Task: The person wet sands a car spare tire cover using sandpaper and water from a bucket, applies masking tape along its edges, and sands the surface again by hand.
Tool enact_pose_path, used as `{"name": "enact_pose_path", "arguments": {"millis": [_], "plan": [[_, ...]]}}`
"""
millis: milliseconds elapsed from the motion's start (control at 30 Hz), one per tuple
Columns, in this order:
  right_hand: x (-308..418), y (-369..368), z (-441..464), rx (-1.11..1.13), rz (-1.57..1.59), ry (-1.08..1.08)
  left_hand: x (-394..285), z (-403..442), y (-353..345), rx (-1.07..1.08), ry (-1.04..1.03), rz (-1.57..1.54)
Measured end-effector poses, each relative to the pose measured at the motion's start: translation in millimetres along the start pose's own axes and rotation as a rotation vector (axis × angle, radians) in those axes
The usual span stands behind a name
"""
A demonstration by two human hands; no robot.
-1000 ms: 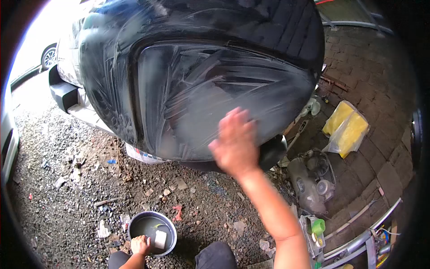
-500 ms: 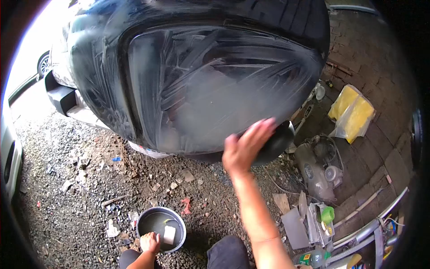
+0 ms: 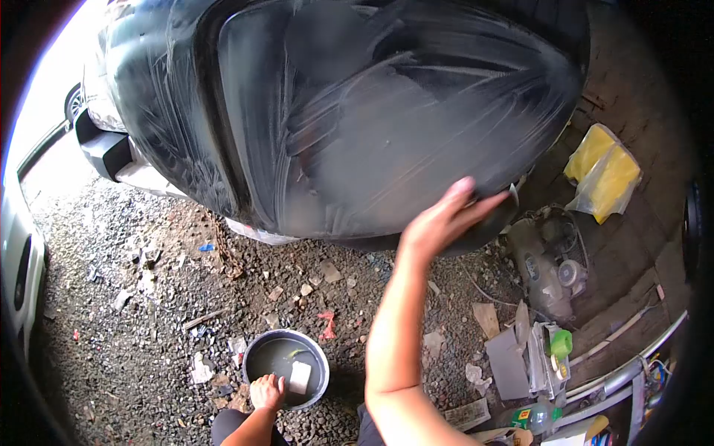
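Observation:
A black vehicle body panel [image 3: 416,141] with pale, dusty smears fills the upper middle. At its lower right edge is my right hand [image 3: 439,223], thumb and fingers apart, holding nothing I can see. Whether the fingertips touch the panel is hard to tell. Down on the gravel stands a round bucket [image 3: 324,379] of cloudy water. My left hand [image 3: 266,392] is closed over the bucket's near-left rim. Just to the right of those fingers, a white block [image 3: 300,377] lies in the bucket.
Gravel [image 3: 149,334] with scraps covers the ground. On the right are a dusty machine [image 3: 547,271], a yellow bundle in clear plastic [image 3: 606,175], a green plastic bottle [image 3: 537,418] and metal bars [image 3: 625,379]. Part of a white car [image 3: 26,260] shows at the left edge.
My right hand has shifted right along the panel's lower edge, its thumb and fingers now spread. The view has tilted slightly; my left hand stays at the bucket rim.

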State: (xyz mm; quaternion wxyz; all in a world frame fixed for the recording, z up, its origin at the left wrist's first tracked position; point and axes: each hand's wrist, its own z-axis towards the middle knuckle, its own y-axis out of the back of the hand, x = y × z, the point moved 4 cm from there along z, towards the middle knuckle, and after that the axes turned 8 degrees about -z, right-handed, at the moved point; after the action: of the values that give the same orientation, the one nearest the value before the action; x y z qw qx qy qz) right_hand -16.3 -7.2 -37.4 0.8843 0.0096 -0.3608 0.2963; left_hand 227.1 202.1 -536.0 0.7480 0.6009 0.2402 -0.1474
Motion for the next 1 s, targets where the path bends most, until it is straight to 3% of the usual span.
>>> {"name": "enact_pose_path", "arguments": {"millis": [33, 100, 200, 267, 367, 400, 467, 533, 633, 733, 833, 933, 1000], "plan": [[-12.2, -12.0, -38.8, 0.016, 0.216, -0.077, -0.1, 0.5, 2.2, -0.002, -0.009, 0.002], [-37.0, -36.2, -117.9, 0.054, 0.183, -0.13, 1.1, 1.9, 0.9, -0.002, 0.002, -0.021], [-35.2, -38.3, -135.5, 0.144, 0.265, -0.196, -2.1, 0.3, 8.4, 0.007, 0.002, -0.021], [-19.0, -17.9, -82.6, 0.122, 0.216, -0.15, -1.3, 1.0, 11.5, 0.017, -0.005, -0.015], [10.3, 15.9, 64.6, 0.116, 0.024, 0.038, -0.9, -0.4, 6.8, -0.004, -0.006, -0.019], [54.5, 23.2, 91.4, 0.218, 0.082, 0.094, 0.7, -3.7, 3.9, -0.007, -0.007, -0.018], [86.2, 27.5, 116.3, 0.231, 0.059, 0.181, -2.3, 2.8, 2.0, 0.004, -0.003, -0.013], [47.4, 20.9, 113.3, 0.07, -0.112, 0.214, -0.1, 1.0, 1.1, 0.058, 0.026, 0.006], [14.7, -0.1, -8.9, 0.095, -0.363, 0.561, 1.2, -0.8, 2.2, 0.0, 0.014, -0.018], [-61.1, -18.0, -139.9, 0.3, -0.486, 0.822, -1.8, -2.3, 8.6, 0.004, 0.024, -0.006], [-18.5, 2.5, -41.1, 0.234, -0.445, 0.899, 0.4, -0.9, 6.0, -0.012, 0.023, -0.031], [43.4, 24.4, 112.1, 0.194, -0.312, 0.574, -1.6, -2.6, 4.3, 0.025, 0.039, 0.021], [50.9, 25.2, 137.9, 0.188, -0.235, 0.472, -2.0, 0.1, 6.5, 0.025, 0.044, 0.012]]}}
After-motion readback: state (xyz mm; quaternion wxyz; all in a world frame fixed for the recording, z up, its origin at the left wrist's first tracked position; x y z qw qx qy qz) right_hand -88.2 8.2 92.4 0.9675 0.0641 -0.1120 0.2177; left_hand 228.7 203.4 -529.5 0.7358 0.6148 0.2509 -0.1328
